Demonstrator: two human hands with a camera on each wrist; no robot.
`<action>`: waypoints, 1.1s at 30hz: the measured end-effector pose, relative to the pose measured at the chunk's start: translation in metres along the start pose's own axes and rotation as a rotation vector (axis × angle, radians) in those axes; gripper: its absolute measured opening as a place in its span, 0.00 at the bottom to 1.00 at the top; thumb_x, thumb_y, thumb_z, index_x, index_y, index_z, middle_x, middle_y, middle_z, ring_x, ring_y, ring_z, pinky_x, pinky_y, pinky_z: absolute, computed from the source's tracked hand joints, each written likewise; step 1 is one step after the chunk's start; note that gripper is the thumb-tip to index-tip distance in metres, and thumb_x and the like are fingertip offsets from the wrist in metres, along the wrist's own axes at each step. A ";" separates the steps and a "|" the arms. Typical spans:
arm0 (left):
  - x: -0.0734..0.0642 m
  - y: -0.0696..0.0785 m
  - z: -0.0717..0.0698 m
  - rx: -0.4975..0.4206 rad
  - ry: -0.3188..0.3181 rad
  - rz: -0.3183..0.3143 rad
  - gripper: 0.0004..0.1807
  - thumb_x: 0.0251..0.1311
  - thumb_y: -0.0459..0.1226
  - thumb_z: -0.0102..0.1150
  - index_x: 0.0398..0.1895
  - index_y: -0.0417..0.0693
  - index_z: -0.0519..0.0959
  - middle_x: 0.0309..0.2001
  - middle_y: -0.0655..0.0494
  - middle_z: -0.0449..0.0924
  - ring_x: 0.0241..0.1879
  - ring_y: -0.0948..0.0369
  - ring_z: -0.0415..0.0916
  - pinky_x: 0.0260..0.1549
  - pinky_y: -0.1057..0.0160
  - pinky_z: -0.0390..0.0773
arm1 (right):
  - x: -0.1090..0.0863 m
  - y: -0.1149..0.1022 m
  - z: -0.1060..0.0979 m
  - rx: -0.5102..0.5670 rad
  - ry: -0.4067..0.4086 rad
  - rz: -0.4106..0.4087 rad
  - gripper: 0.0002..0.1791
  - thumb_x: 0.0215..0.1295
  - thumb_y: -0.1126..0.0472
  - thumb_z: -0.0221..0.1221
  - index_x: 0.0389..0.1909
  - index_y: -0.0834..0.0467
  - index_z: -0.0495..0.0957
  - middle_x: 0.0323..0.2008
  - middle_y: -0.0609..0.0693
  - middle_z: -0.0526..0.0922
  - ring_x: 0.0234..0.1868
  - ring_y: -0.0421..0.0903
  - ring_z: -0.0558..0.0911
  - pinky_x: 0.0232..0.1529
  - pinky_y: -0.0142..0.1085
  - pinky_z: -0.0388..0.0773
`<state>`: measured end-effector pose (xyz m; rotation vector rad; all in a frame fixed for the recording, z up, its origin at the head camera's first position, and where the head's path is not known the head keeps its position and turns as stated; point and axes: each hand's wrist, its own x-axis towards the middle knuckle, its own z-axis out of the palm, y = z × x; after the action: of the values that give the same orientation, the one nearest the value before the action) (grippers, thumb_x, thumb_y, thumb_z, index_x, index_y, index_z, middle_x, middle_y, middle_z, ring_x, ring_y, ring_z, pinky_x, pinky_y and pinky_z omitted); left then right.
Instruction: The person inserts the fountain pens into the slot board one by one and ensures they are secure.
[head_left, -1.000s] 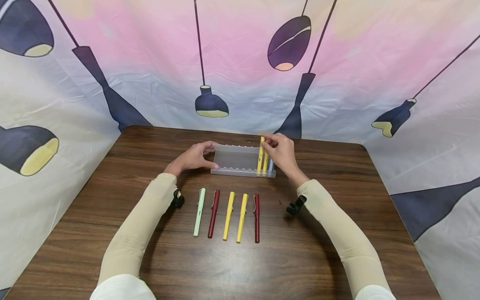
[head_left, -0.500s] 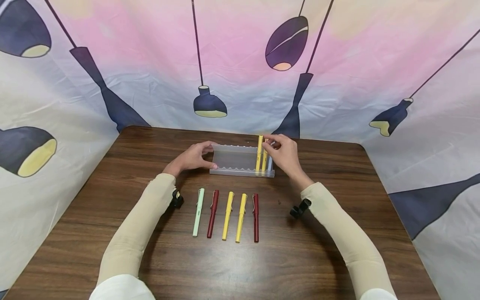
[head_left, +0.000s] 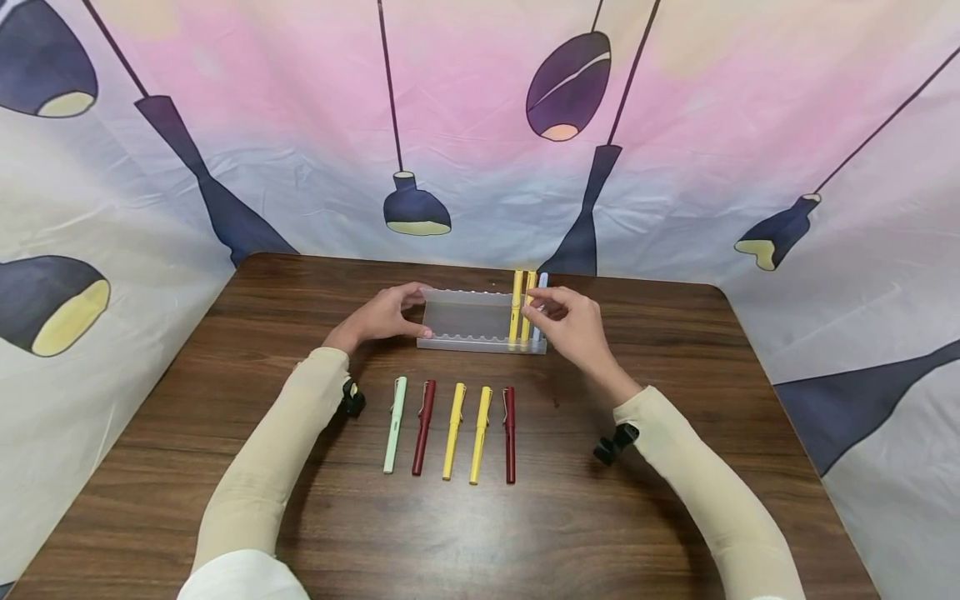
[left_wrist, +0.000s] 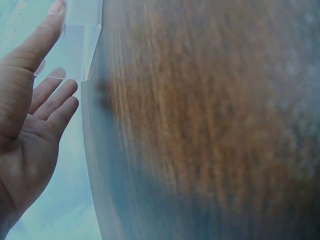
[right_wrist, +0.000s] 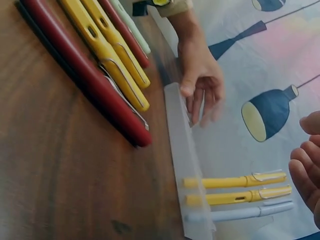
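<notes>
Our left hand (head_left: 381, 317) grips the tray edges (head_left: 480, 343); our right hand (head_left: 576, 329) hovers, loose, by three pens (right_wrist: 222, 199). Tabletop (head_left: 442, 366) room separates five more pens (head_left: 453, 432).

Left grip (left_wrist: 32, 132) — thumb extended — holds a clear tray (left_wrist: 75, 47).

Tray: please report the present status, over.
Left hand grips tray. Right hand free, beside three pens in tray. Five loose pens in front, not blocking.

No readable text
No word, label, brand, number or sign can be made out on the pens (head_left: 453, 433), the clear tray (head_left: 468, 320), the wooden table (head_left: 420, 533) or the printed backdrop (head_left: 465, 92), in the head view or either wrist view.
</notes>
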<state>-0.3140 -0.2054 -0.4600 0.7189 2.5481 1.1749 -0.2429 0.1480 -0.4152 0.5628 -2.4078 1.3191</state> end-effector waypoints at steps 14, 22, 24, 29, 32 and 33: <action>0.001 0.000 0.000 -0.004 -0.006 -0.014 0.47 0.55 0.44 0.79 0.75 0.45 0.64 0.74 0.39 0.65 0.73 0.45 0.64 0.70 0.44 0.68 | -0.046 0.006 0.006 0.016 -0.138 0.026 0.16 0.63 0.56 0.72 0.49 0.59 0.88 0.37 0.48 0.88 0.36 0.42 0.86 0.37 0.38 0.86; 0.001 0.000 -0.001 0.006 -0.006 -0.009 0.48 0.54 0.45 0.79 0.75 0.45 0.64 0.74 0.40 0.65 0.73 0.45 0.65 0.71 0.43 0.67 | -0.068 0.010 0.019 0.018 -0.223 0.093 0.17 0.62 0.56 0.73 0.48 0.61 0.88 0.35 0.47 0.89 0.32 0.40 0.85 0.34 0.33 0.85; 0.001 0.000 -0.001 0.004 -0.008 -0.009 0.47 0.54 0.45 0.79 0.75 0.45 0.64 0.74 0.40 0.65 0.73 0.45 0.65 0.71 0.43 0.67 | -0.072 0.011 0.021 0.012 -0.244 0.115 0.18 0.62 0.54 0.73 0.48 0.60 0.88 0.34 0.46 0.88 0.31 0.39 0.84 0.33 0.32 0.84; 0.002 0.000 -0.002 0.006 -0.005 -0.010 0.48 0.54 0.45 0.79 0.75 0.45 0.64 0.74 0.40 0.65 0.73 0.45 0.65 0.71 0.43 0.67 | -0.081 0.011 0.026 -0.009 -0.283 0.163 0.20 0.61 0.50 0.73 0.49 0.58 0.88 0.34 0.44 0.87 0.31 0.36 0.84 0.33 0.32 0.83; 0.002 0.000 -0.002 0.010 -0.005 -0.011 0.48 0.54 0.45 0.79 0.75 0.45 0.64 0.74 0.40 0.65 0.73 0.45 0.65 0.71 0.44 0.67 | -0.084 0.011 0.029 -0.028 -0.303 0.186 0.21 0.61 0.48 0.73 0.49 0.58 0.88 0.34 0.44 0.86 0.31 0.36 0.84 0.33 0.32 0.83; 0.002 0.000 -0.002 0.010 -0.005 -0.012 0.48 0.54 0.45 0.79 0.75 0.45 0.64 0.74 0.40 0.65 0.73 0.45 0.65 0.71 0.44 0.67 | -0.085 0.010 0.030 -0.036 -0.310 0.195 0.22 0.61 0.48 0.73 0.50 0.58 0.88 0.34 0.43 0.86 0.30 0.36 0.83 0.33 0.32 0.83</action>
<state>-0.3166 -0.2058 -0.4590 0.7074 2.5526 1.1559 -0.1774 0.1426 -0.4780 0.5712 -2.7943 1.3463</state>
